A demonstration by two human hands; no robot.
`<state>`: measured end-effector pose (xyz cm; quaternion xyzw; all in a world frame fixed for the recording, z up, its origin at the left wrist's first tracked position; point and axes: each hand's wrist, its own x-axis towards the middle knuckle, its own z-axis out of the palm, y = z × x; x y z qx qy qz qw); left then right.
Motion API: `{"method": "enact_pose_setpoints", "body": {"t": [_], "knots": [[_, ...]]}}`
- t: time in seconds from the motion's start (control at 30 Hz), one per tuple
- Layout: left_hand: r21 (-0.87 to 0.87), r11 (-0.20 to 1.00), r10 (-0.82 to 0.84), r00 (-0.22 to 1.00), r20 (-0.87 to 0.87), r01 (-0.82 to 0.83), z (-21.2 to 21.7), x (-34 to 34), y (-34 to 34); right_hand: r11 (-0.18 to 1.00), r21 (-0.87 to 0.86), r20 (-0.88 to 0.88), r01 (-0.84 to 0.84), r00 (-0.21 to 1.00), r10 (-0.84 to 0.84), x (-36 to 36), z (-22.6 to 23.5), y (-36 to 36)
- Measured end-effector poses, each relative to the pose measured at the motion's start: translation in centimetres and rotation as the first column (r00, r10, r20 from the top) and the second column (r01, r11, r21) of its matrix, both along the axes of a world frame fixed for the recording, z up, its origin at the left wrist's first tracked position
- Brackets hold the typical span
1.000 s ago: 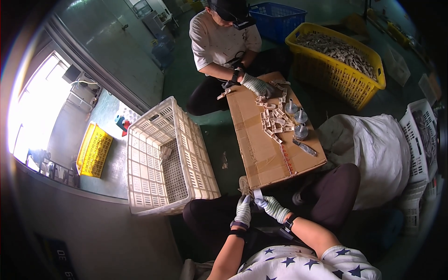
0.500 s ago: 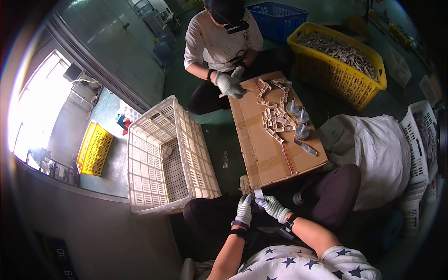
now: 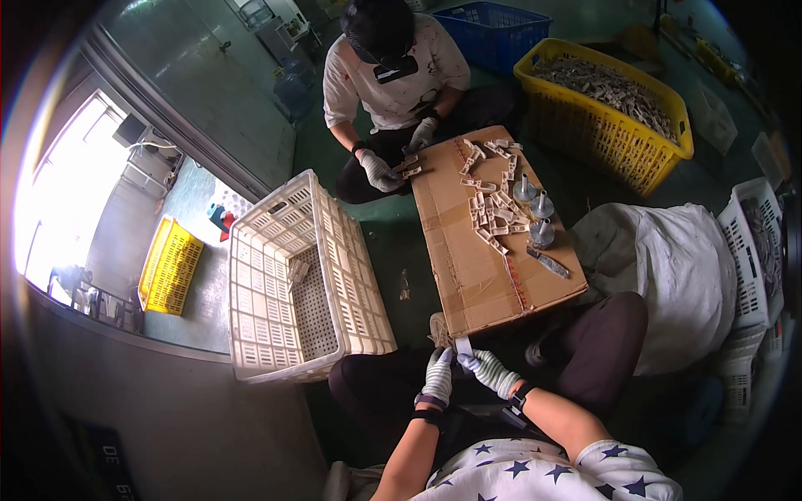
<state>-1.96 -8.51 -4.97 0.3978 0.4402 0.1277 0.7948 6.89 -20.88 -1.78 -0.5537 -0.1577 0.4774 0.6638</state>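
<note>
Both my hands wear striped knit gloves and are close together in front of the cardboard box's [image 3: 443, 263] near edge. My right hand [image 3: 493, 372] is closed at the lower end of a small white strip [image 3: 464, 345]. My left hand [image 3: 437, 377] is closed beside it, and what its fingertips hold is too small to make out. On the box lie several beige clip-like plastic pieces [image 3: 502, 203], a dark-handled tool [image 3: 549, 263] and three round metal pots with upright stems [image 3: 541, 235].
Across the box a co-worker with gloved hands [image 3: 380, 173] handles beige pieces. A white slatted crate [image 3: 334, 284] stands left. A full yellow basket [image 3: 601, 142] and blue crate [image 3: 493, 29] are beyond. At right are a white sack [image 3: 677, 284] and a white basket [image 3: 748, 259].
The co-worker's head and hands have moved; one gloved hand has come back left off the box, beside beige pieces at its edge. My own hands have hardly moved.
</note>
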Motion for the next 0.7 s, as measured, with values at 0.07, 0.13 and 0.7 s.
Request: {"method": "enact_pose_setpoints", "body": {"t": [0.07, 0.13, 0.7], "knots": [[-0.001, 1.0, 0.002, 1.0, -0.002, -0.002, 0.2, -0.1, 0.0, 1.0, -0.019, 0.006, -0.001, 1.0, 0.001, 0.0, -0.1, 0.0], [-0.001, 1.0, 0.004, 1.0, -0.004, -0.004, 0.4, -0.1, -0.1, 1.0, -0.022, 0.02, 0.002, 1.0, -0.001, -0.1, -0.2, 0.0], [0.043, 0.999, -0.015, 1.0, 0.01, 0.014, 0.3, 0.0, -0.2, 0.998, -0.06, 0.139, -0.022, 0.99, 0.031, 0.2, 1.0, -0.3]]}}
